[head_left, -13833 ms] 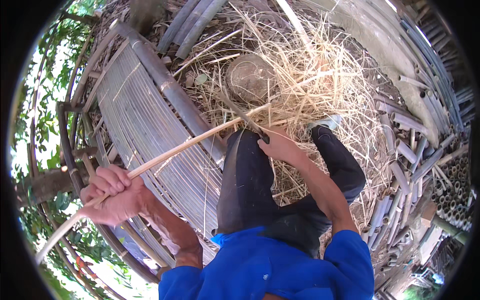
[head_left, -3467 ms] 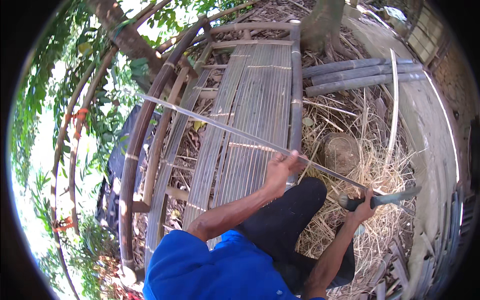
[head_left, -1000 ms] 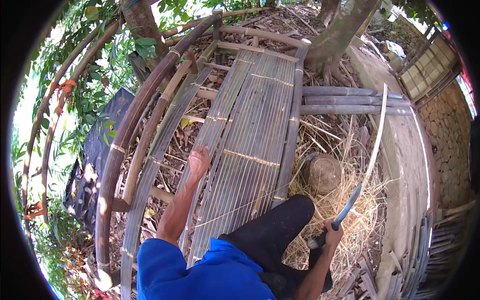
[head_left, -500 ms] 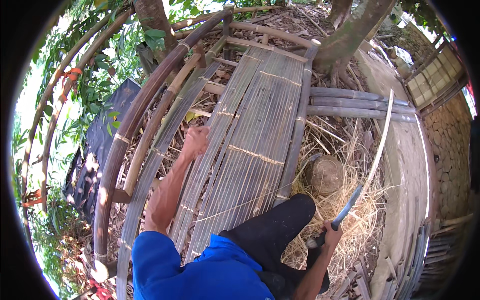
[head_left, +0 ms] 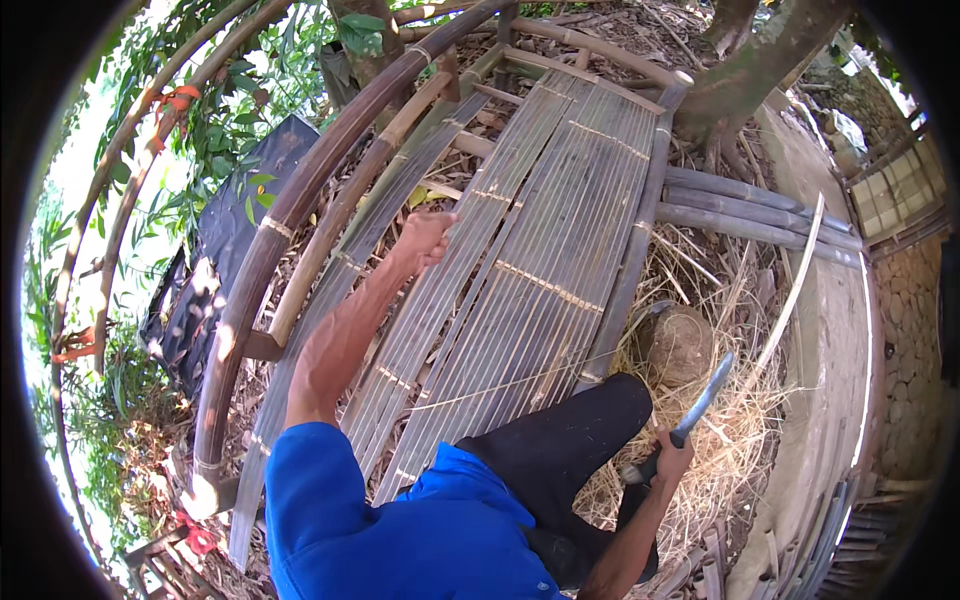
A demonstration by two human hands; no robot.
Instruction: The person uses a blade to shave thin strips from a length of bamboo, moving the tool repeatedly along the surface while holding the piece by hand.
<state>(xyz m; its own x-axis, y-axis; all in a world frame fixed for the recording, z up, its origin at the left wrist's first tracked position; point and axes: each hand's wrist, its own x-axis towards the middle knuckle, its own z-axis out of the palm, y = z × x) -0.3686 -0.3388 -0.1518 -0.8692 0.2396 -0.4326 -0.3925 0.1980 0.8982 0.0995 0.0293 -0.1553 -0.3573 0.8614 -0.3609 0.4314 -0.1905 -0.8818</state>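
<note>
My left hand [head_left: 427, 238] is closed in a fist at the left edge of the middle run of bamboo slats [head_left: 545, 300] on a long bench; what its fingers grip, if anything, is hidden. My right hand [head_left: 672, 458] is wrapped round the dark handle of a machete [head_left: 706, 398], its grey blade pointing up and away over a heap of pale shavings [head_left: 745, 435]. A thin pale strip [head_left: 500, 385] runs slantwise above the slats, near my bent knee.
A chopping stump [head_left: 680, 345] stands amid the shavings. A long pale bamboo strip [head_left: 795, 280] leans beyond the blade. Dark bamboo rails [head_left: 265, 265] edge the bench at left. Grey bamboo poles [head_left: 745, 215] reach out at right, near a tree trunk [head_left: 760, 70].
The whole scene has shifted right and up in the picture as my head moved. My left hand keeps its place at the slats' edge, and my right hand still holds the machete.
</note>
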